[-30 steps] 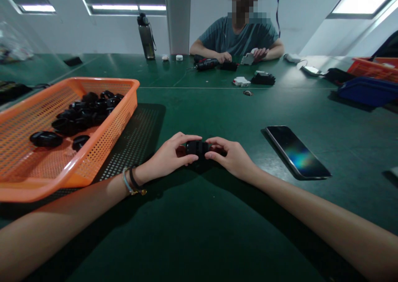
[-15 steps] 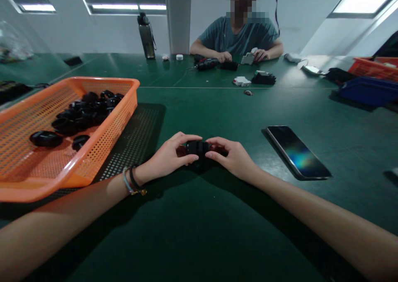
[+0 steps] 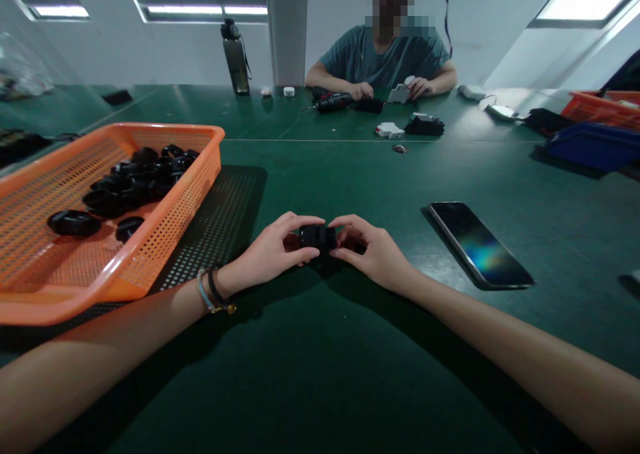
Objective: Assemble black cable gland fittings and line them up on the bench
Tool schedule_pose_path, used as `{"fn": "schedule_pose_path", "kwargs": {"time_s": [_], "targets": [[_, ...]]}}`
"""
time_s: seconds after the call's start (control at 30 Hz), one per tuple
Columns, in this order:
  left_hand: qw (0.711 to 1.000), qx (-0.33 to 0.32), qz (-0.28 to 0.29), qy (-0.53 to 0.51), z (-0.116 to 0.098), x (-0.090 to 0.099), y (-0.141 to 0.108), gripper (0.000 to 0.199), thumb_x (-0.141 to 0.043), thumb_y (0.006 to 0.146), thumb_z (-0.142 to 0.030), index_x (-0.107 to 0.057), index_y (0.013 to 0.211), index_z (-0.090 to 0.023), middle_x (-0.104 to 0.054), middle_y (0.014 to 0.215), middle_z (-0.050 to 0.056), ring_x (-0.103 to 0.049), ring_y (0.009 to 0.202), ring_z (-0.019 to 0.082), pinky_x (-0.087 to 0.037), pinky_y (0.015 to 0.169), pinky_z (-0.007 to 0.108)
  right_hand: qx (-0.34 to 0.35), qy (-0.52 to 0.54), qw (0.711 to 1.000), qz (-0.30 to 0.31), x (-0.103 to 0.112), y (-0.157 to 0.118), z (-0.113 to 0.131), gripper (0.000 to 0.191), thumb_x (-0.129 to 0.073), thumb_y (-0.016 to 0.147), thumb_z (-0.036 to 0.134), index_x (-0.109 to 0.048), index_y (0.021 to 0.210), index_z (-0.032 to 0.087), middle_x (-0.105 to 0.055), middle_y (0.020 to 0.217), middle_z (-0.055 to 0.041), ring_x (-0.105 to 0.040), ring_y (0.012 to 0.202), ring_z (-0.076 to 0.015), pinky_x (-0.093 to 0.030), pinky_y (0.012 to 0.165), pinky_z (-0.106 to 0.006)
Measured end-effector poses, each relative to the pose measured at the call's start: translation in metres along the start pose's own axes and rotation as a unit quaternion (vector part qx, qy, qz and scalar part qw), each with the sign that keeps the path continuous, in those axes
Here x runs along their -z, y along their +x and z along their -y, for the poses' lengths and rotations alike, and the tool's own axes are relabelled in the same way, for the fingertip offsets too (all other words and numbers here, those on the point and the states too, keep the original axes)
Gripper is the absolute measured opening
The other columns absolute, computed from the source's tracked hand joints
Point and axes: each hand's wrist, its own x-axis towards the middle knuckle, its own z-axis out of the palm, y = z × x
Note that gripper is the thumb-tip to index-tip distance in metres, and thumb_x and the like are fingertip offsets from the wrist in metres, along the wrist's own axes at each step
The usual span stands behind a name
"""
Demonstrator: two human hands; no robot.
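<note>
A small black cylindrical part (image 3: 318, 237) is held between my two hands, over the green table (image 3: 320, 347). My left hand (image 3: 286, 242) grips its left end between thumb and fingers. On the right end, the thumb and fingertips of my right hand (image 3: 364, 247) are closed around it. To the left is an orange perforated basket (image 3: 173, 231) with several similar black parts (image 3: 135, 184) inside. My left forearm passes along the basket's near right corner.
A phone (image 3: 480, 244) lies to the right. Across the table a person (image 3: 383, 57) holds a pale part, near a power drill (image 3: 333, 102). A bottle (image 3: 235, 57) stands at the back left. A blue bin (image 3: 595, 146) is at the far right.
The fingers of my right hand have shifted slightly around the right end of the black part. My left hand looks the same.
</note>
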Motion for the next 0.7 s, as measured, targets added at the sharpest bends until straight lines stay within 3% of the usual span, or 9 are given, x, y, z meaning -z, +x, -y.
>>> {"fn": "schedule_pose_path", "kwargs": {"time_s": [0.7], "targets": [[1.000,0.005,-0.003,0.006,-0.0008,-0.0004,0.0006,0.038,-0.064,0.077,-0.025,-0.056,0.114,-0.022,-0.047,0.101,0.001,-0.058,0.064,0.007,-0.053,0.058,0.022,-0.011,-0.018,1.000,-0.002,0.0002,0.0005,-0.0002,0.027,-0.063,0.074,0.020,-0.055,0.100,0.023,-0.064,0.069,0.0036,-0.063,0.064,-0.0150,-0.050,0.065,-0.030]]}}
